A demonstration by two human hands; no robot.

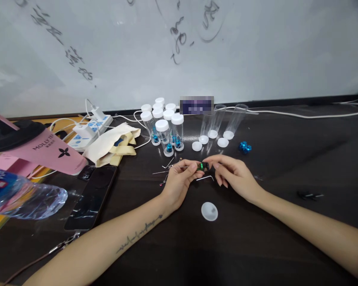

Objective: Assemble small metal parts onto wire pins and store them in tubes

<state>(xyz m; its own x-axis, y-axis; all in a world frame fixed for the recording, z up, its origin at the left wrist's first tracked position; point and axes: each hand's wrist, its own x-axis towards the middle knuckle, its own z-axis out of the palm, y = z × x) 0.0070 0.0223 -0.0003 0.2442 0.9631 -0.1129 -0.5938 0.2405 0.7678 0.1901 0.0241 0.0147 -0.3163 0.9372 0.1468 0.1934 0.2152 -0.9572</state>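
Note:
A slim tool with a green-and-black handle (pixel 201 166), which looks like a small screwdriver, lies across the fingers of my left hand (pixel 180 178). My left thumb presses on it, and a thin metal shaft points out to the left. At the black end, the fingertips of my right hand (pixel 232 174) close in and touch it; the other fingers curl below. A bent hex key (pixel 205 178) lies on the table between my hands. Thin metal pins and another hex key (pixel 168 163) lie beyond my left hand, partly hidden by it. Nearer to me is a round white cap (pixel 209 211).
Several capped clear tubes (pixel 162 137) with blue parts stand at the back. Uncapped tubes (pixel 236 121) and loose white caps (pixel 197 146) are right of them. Blue metal parts (pixel 245 147) and black pieces (pixel 309 195) lie rightward. A phone (pixel 91 198), bottle (pixel 26 194) and pink cup (pixel 53 149) crowd the left.

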